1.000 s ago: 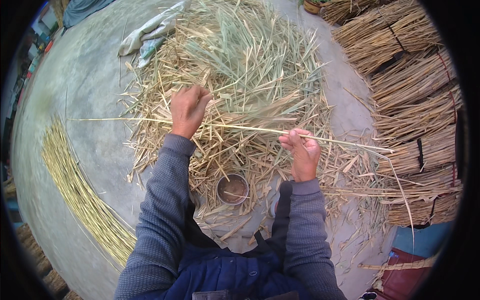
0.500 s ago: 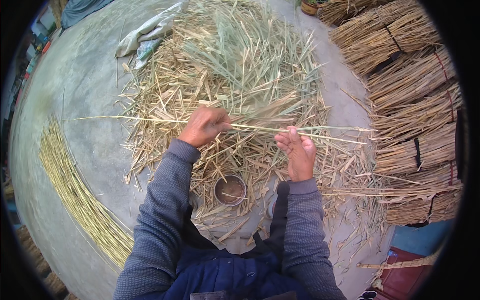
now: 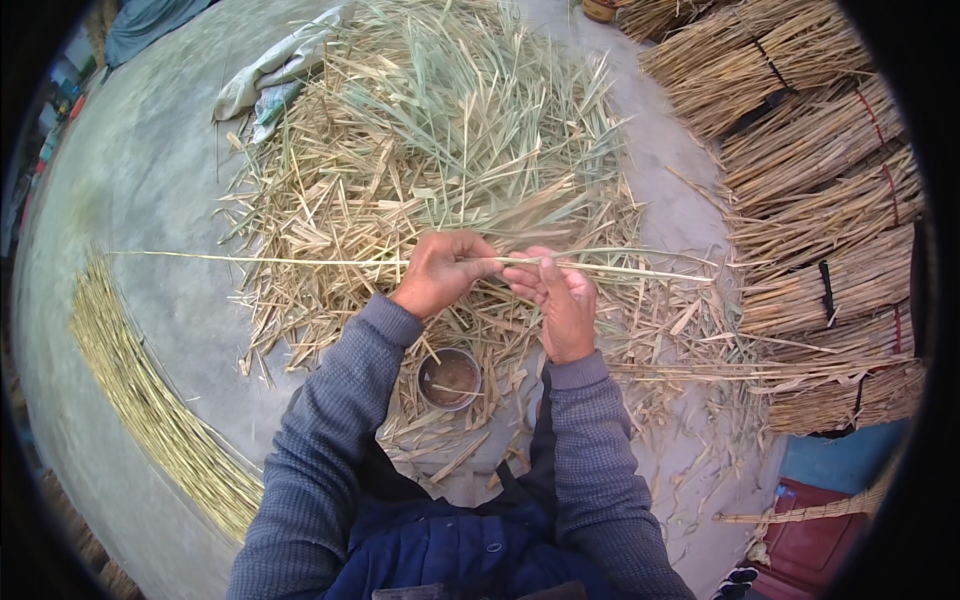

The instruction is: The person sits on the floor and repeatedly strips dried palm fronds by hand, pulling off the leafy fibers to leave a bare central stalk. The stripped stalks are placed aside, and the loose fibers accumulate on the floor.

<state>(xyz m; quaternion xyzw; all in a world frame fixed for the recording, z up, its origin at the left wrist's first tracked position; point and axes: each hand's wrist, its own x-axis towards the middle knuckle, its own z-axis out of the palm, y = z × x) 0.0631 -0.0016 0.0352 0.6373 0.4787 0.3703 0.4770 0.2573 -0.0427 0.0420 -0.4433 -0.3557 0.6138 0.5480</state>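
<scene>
A long, thin reed stalk (image 3: 330,262) stretches level across my view, in front of me. My left hand (image 3: 447,270) grips it near the middle, fingers pinched round it. Close beside, almost touching, my right hand (image 3: 562,305) pinches the same stalk between thumb and fingers. To the right of that hand, leafy strips lie along the stalk. Beneath both hands spreads a large heap of dry and green leaf husks (image 3: 400,170). Below my wrists stands a round metal bowl (image 3: 450,382) with a brownish inside and a few straw bits across it.
On the left floor lies a long bundle of slender yellow-green stalks (image 3: 150,400). Several tied reed bundles (image 3: 825,220) are stacked at the right. A pale sack (image 3: 275,70) rests at the heap's far left. At the lower right is a dark red surface (image 3: 815,530).
My right hand has moved left along the stalk and my left hand has shifted right, so they are now close together. The view has shifted slightly.
</scene>
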